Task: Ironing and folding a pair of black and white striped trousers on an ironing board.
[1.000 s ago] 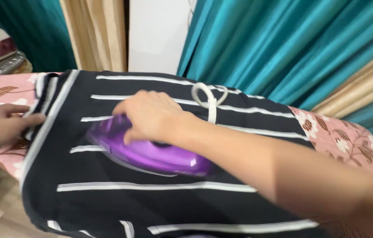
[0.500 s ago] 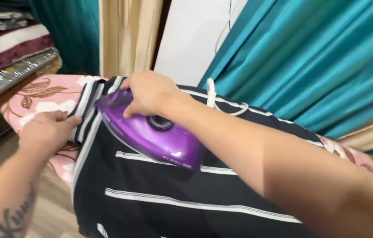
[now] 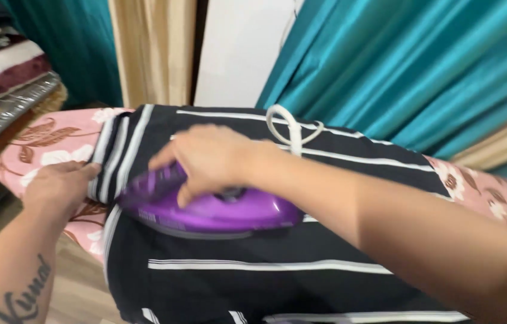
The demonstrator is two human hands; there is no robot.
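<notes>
Only one view here, the head camera looking down. One glossy purple plastic iron (image 3: 211, 211), and the right hand (image 3: 208, 157) is wrapped over its handle, fingers curled around it. The iron sits flat on one black cloth with thin white stripes (image 3: 277, 270), right under that hand. One white cord (image 3: 292, 129) loops just past the right hand on the far side. The left hand (image 3: 58, 187) is off to the iron's left, fingers pressed together on the cloth's striped edge where it hangs over the side of the one ironing board with a pink floral cover (image 3: 43, 147). Nearer than the right hand there's lots of open black cloth. Beyond it, teal curtains (image 3: 397, 66) hang close behind the board's far edge.
</notes>
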